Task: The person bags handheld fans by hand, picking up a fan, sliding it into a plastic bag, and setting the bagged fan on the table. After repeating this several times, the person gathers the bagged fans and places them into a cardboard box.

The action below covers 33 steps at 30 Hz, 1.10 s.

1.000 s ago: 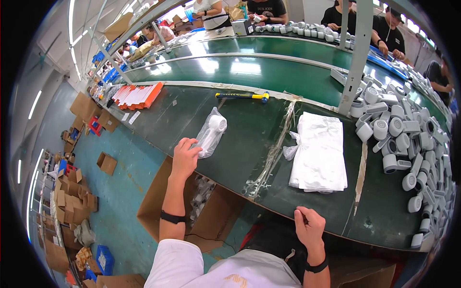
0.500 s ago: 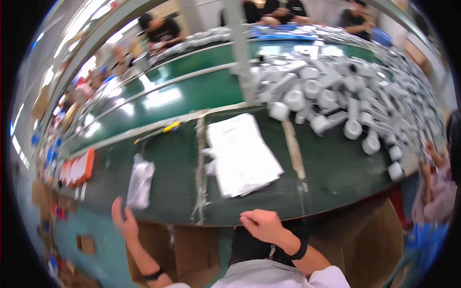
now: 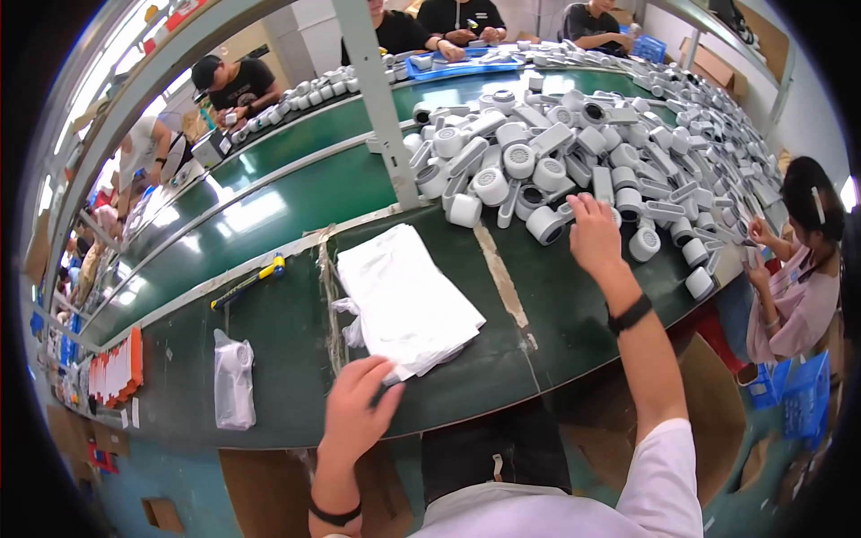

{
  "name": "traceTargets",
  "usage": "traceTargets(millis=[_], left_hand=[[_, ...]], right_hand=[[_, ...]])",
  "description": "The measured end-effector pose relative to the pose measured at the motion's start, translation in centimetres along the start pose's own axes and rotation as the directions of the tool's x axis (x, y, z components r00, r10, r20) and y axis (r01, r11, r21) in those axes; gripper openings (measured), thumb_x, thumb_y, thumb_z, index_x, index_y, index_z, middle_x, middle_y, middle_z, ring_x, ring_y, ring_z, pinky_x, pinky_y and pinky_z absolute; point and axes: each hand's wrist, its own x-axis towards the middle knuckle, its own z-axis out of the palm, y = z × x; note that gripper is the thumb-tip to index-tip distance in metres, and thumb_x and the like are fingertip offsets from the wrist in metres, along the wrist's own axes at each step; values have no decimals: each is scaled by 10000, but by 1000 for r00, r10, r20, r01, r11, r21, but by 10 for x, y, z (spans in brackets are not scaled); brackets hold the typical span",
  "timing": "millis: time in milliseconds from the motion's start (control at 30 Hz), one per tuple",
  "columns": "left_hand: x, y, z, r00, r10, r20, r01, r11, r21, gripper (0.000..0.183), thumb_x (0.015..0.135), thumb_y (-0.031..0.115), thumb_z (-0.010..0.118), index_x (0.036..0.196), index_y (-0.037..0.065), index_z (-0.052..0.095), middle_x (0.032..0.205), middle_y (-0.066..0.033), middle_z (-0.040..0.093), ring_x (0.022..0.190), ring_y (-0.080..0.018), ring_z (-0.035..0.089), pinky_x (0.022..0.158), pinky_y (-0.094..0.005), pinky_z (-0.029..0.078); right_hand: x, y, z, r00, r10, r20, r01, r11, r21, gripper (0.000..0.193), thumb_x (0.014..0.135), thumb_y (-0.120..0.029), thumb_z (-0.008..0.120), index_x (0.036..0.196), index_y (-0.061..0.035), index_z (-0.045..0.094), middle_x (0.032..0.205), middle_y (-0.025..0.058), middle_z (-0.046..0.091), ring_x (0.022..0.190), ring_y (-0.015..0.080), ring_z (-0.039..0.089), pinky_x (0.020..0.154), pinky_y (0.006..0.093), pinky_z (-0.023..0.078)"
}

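While one grey unit lies sealed off in a clear bag, the visible units of the heap are bare; judged from this layout, bagging is complete for a single piece and outstanding for the rest.

Condition of parts:
- Bagged unit: lower left of the frame, flat on the dark green worktop, clear of both hands.
- Heap of grey units: upper centre to right edge of the frame, piled loosely.
- White stack: centre of the frame, lying flat, apparently of plastic bags.

Condition of hands:
- Right hand: at the front of the heap, right of centre. Its fingers are bent, with the tips at the handle of a front unit; whether they grip it cannot be told.
- Left hand: at the near edge of the white stack, below centre. Its thumb stands apart from the loosely curved fingers, with nothing visibly held.

Count:
- Bagged unit: one.
- Heap units: too many and too overlapped for a reliable count.
- White stack: one; its layers cannot be counted.
- Yellow-and-dark hammer: one, left of centre.
- Black wristbands: two, one per arm.
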Motion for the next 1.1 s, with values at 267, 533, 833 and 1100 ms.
traceTargets(millis=[267,533,833,1100], left_hand=[[27,-16,51,991,94,98,-119,948,296,184,752,186,762,894,103,680,869,-17,625,818,-234,570,704,-361,431],[36,-13,43,996,47,82,-66,969,239,152,780,154,752,889,62,701,824,-63,639,775,-267,589,693,-383,462],[43,-10,42,990,-130,-46,126,988,-84,89,845,57,679,911,-4,675,818,-111,659,673,-213,609,620,-303,481],[50,-1,41,974,-195,-119,166,962,-215,95,863,59,686,935,-3,679,813,-81,669,651,-130,591,607,-247,472]], right_hand=[[31,-13,38,961,-38,273,105,966,-237,231,845,-108,595,1064,-156,654,1152,28,615,1190,258,503,973,461,407],[4,-35,-47,957,-254,-141,267,961,76,211,767,-50,663,973,-96,652,990,72,585,1032,258,563,899,406,422],[-134,-99,-91,882,-129,454,-472,-233,850,329,920,-99,588,1229,-15,513,958,98,647,769,171,651,688,311,539],[-164,-147,-101,690,-374,620,-701,-131,701,572,888,-103,619,1390,-49,348,886,92,668,773,155,639,688,296,509]])
